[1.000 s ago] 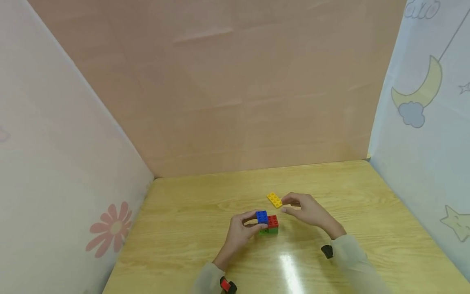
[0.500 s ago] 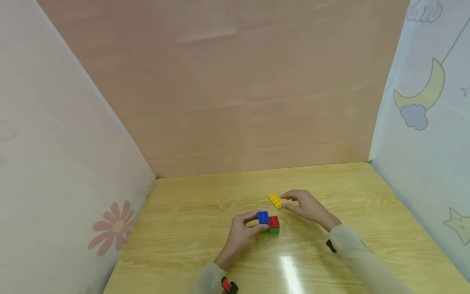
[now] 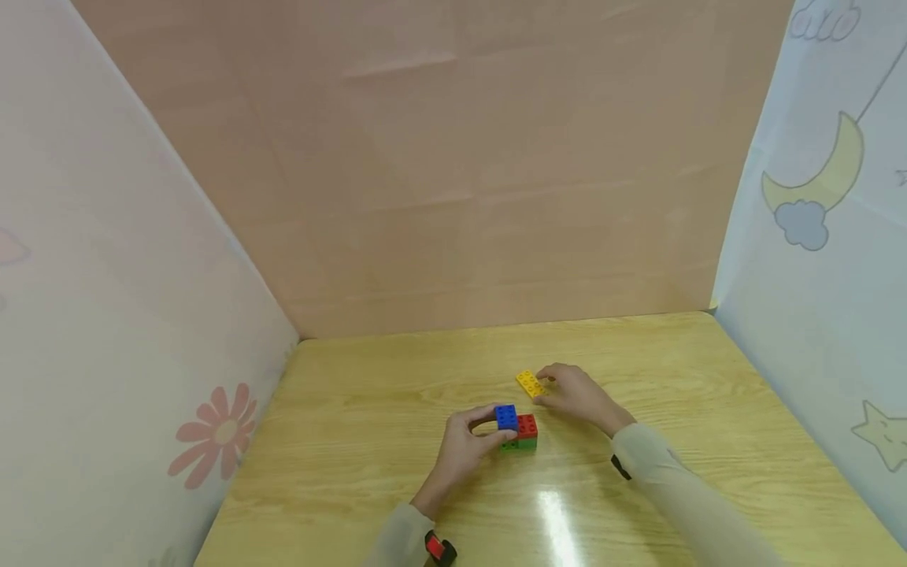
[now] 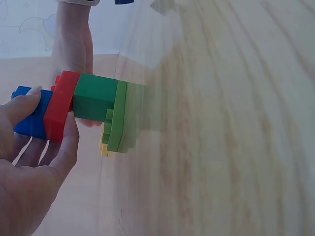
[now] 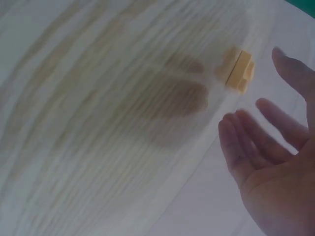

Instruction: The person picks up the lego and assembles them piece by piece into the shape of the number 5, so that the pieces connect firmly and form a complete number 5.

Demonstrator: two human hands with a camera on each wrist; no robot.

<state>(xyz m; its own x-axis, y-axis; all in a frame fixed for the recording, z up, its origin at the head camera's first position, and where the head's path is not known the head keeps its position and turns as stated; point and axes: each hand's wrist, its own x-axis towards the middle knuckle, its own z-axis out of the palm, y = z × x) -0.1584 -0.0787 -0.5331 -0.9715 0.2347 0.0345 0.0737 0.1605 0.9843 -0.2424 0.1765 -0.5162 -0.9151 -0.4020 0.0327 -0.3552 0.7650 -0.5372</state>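
Observation:
My left hand (image 3: pixel 462 447) pinches a blue brick (image 3: pixel 505 416) on top of a small stack, thumb on one side and fingers on the other. Under the blue lies a red brick (image 4: pixel 59 108), whose side the fingers also touch. Below come a dark green brick (image 4: pixel 93 97) and a light green plate (image 4: pixel 117 120) at the table surface. Behind the stack lies a flat yellow studded plate (image 3: pixel 528 383). Around its right end reaches my right hand (image 3: pixel 577 398), thumb and fingers spread apart; the right wrist view shows a gap between fingertips and the yellow plate.
The wooden table (image 3: pixel 368 417) meets an orange-brown backdrop (image 3: pixel 453 197) at its far edge. White walls with a flower drawing (image 3: pixel 223 433) and a moon drawing (image 3: pixel 815 173) flank it. A glare spot shows near the front.
My right hand has moved slightly left and away from me, closer around the yellow plate. My left hand stays on the stack, and the bricks look unmoved.

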